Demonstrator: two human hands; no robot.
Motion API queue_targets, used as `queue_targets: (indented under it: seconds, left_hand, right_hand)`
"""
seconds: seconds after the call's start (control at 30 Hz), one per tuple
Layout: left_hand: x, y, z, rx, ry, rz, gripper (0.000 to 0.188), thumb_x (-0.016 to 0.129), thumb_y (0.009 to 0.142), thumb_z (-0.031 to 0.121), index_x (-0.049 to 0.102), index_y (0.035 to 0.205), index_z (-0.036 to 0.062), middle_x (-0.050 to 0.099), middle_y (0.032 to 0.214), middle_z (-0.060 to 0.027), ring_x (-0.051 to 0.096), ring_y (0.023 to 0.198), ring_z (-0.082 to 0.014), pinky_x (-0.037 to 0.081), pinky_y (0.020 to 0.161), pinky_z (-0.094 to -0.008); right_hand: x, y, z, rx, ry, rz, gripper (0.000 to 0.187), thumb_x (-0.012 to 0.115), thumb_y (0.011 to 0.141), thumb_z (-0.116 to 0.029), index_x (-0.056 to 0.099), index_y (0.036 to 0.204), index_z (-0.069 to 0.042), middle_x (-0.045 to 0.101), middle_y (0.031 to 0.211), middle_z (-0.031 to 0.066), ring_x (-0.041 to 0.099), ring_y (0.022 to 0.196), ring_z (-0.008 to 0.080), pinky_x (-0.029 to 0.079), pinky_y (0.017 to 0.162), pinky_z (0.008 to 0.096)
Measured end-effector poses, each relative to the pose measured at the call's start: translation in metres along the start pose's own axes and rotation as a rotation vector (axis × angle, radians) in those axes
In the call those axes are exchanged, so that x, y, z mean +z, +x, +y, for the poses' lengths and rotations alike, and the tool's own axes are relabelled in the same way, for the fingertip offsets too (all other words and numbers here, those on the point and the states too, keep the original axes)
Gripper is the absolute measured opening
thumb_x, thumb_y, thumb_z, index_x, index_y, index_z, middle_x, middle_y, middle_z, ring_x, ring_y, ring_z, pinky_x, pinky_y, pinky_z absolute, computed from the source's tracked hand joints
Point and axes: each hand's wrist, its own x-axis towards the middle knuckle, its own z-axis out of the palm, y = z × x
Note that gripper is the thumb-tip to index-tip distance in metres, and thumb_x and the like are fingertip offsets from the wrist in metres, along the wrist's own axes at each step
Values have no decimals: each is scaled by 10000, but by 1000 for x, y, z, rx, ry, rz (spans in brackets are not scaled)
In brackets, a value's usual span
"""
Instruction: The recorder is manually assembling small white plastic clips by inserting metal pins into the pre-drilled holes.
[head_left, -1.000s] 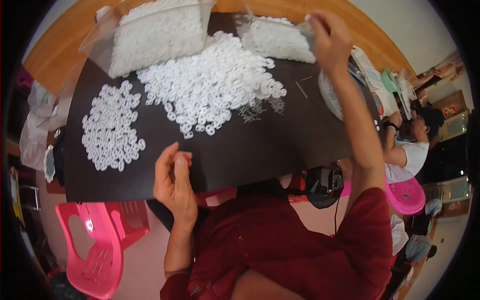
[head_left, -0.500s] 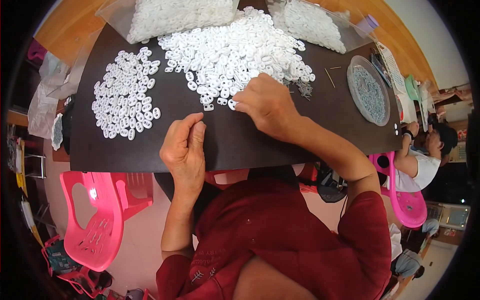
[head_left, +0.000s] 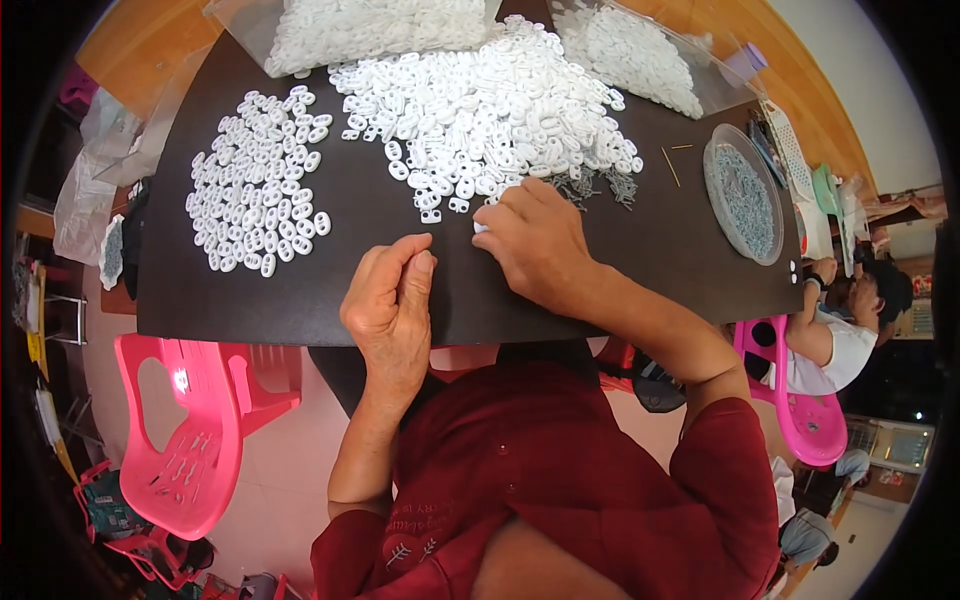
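Observation:
A small white plastic piece shows at the fingertips of my right hand, which pinches it just in front of the big heap. To its left, my left hand is closed above the table, thumb against the curled forefinger; whatever it may hold is hidden. The large heap consists of white oval plastic pieces with two holes. Grey metal pins lie at its right edge, partly behind my right hand. A separate spread of white oval pieces covers the table's left side.
Clear bins of white pieces stand at the back. On the right are a round clear tray of grey pins and thin brass-coloured rods. A pink chair stands left; another person sits right.
My right hand has drawn back from the heap toward me, with the white piece in its fingers. My left hand sits slightly farther right, still closed. The whole view has shifted a little.

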Motion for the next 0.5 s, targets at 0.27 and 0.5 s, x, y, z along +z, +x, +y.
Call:
queue_targets:
  seconds: [0.27,0.5]
  left_hand:
    - [4,2,-6,20,-159,70,106,626,845,27,646,936,-25,547,713,-32,479,613,-82,387,545,-216]
    - [0,1,-6,20,-142,67,109,626,847,28,646,941,-22,544,711,-28,478,615,-79,387,546,-212]
  right_hand:
    - [14,20,6,-33,-77,-1,124,692,686,-91,593,753,-55,489,721,75,487,707,262,399,615,363]
    - [16,31,1,-120,-158,-49,135,668,680,-64,534,662,-59,457,691,78,473,702,260,378,603,371]
